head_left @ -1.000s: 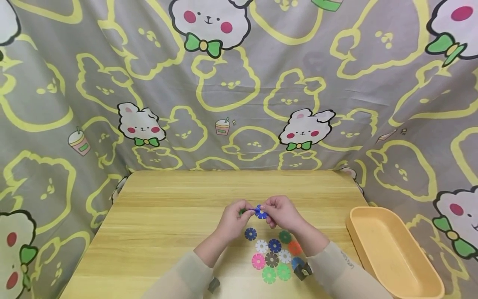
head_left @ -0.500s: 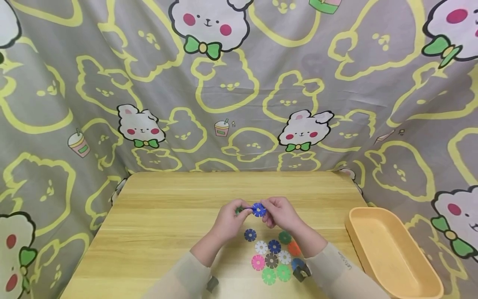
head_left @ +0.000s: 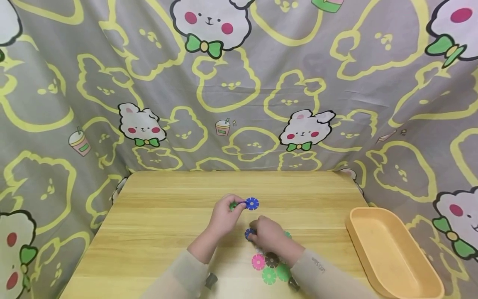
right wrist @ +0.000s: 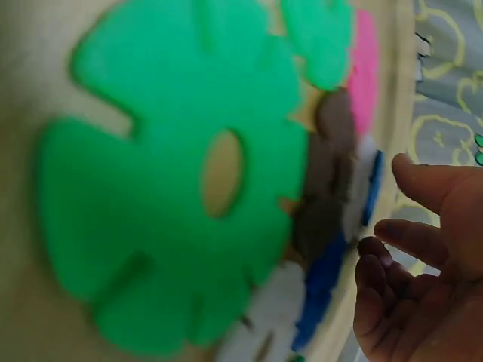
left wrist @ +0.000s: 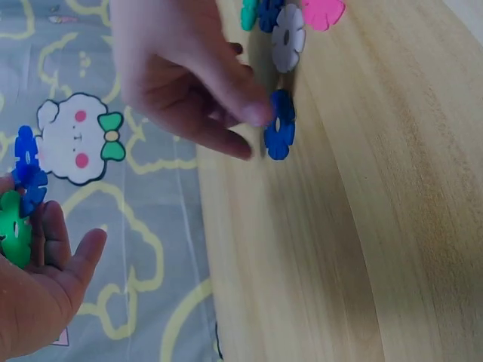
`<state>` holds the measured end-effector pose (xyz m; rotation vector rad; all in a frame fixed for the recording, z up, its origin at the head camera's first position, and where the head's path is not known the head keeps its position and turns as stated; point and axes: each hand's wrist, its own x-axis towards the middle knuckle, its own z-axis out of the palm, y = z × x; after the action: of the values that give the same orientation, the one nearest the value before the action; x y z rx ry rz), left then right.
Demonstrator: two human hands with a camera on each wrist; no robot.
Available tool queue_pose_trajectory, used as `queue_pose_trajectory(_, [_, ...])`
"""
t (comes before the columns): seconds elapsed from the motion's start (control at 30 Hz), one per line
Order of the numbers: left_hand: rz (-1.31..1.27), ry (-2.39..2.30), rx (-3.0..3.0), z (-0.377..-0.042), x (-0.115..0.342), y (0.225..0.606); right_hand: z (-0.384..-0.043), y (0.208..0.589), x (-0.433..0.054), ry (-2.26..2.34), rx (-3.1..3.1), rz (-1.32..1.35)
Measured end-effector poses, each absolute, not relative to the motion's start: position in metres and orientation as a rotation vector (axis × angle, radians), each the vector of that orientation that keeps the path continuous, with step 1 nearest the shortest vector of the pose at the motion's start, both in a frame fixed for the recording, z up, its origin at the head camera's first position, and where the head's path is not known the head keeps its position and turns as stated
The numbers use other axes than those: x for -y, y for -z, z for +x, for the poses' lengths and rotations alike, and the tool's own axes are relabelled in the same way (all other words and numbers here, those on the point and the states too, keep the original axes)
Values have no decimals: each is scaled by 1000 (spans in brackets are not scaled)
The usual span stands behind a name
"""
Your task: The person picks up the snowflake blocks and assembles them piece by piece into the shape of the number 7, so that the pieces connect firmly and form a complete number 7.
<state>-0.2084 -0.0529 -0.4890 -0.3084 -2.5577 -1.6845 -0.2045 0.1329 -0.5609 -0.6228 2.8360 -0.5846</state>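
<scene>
My left hand point(head_left: 223, 216) pinches a joined group of slotted flower-shaped plastic discs above the table: a bright blue disc point(head_left: 255, 202) sticks out to the right, and a green disc point(head_left: 233, 206) shows between the fingers. In the left wrist view another blue disc point(left wrist: 33, 197) links them. Below it, my right hand point(head_left: 271, 236) is over a loose dark blue disc point(head_left: 247, 235), thumb and forefinger spread either side of it. That same dark blue disc point(left wrist: 279, 143) lies close to the thumb tip in the left wrist view.
Loose discs lie around the right forearm: pink point(head_left: 255, 262), brown point(head_left: 271, 265), light green point(head_left: 269, 279) and several more, partly covered by the arm. An orange tray point(head_left: 356, 236) stands at the right edge of the wooden table point(head_left: 160, 224). A patterned curtain point(head_left: 231, 95) hangs behind.
My right hand has let go of the bright blue disc and come down toward the loose dark blue one. The left hand has moved slightly left and away, still holding the joined discs.
</scene>
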Motion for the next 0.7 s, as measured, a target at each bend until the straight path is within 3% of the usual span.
queue_pose_trajectory(0.33, [-274, 1762, 2540, -208, 52, 489, -204, 566, -130, 699, -2783, -536])
queue_pose_trajectory(0.7, [-284, 1692, 2585, -208, 56, 489, -214, 543, -164, 1295, -2611, -486])
